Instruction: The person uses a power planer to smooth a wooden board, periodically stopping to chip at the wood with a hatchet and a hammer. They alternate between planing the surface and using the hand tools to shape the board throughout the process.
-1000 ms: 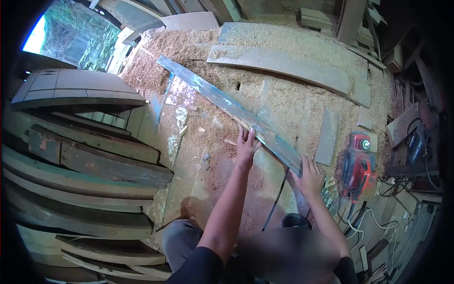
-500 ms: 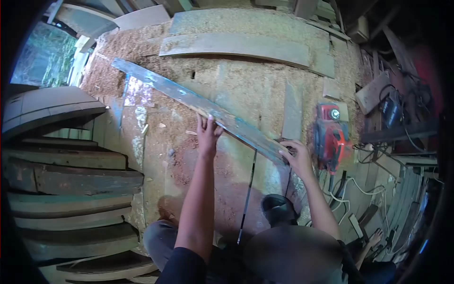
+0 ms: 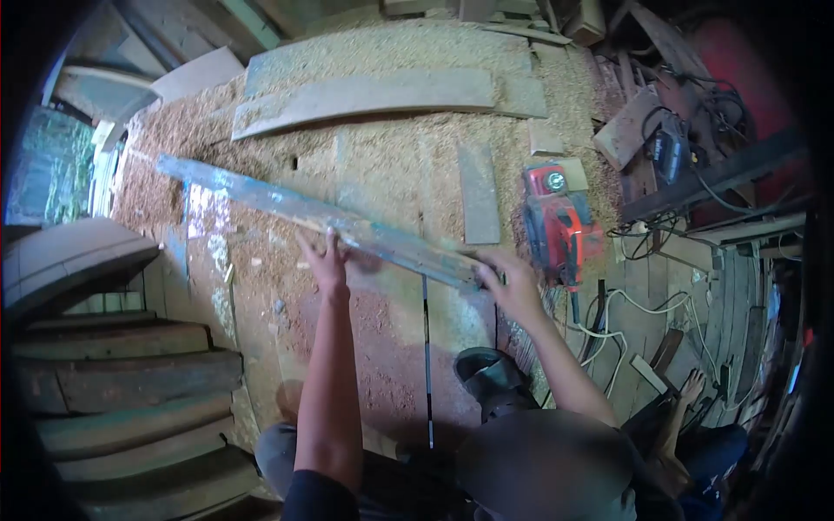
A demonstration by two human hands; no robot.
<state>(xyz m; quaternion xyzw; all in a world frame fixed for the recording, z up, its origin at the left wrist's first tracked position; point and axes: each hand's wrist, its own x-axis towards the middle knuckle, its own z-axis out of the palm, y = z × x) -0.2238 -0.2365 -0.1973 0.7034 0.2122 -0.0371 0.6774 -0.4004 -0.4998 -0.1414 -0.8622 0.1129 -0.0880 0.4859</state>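
A long, worn wooden plank (image 3: 261, 198) with blue paint traces slants across the middle of the view, slightly blurred. Along its near edge, my left hand (image 3: 328, 265) holds it around mid-length, the fingers spread and one fingertip over the edge. At the plank's right end, my right hand (image 3: 514, 285) grips the corner between thumb and fingers. To the right of that hand stands a red and black power tool (image 3: 560, 230), apparently a planer, with a cord. Beneath the plank is a board surface (image 3: 382, 321) strewn with wood shavings.
Curved boards (image 3: 373, 94) lie at the back among shavings, and a short grey board (image 3: 478, 195) lies nearer. Stacked curved timbers (image 3: 130, 382) line the left. A white cord (image 3: 660, 304) loops on the right. Another person's hand (image 3: 693, 386) shows at the lower right.
The view has shifted, moving the surroundings leftward. The plank lies at a shallower slant, its right end still in my right hand. My left hand's fingers are more spread.
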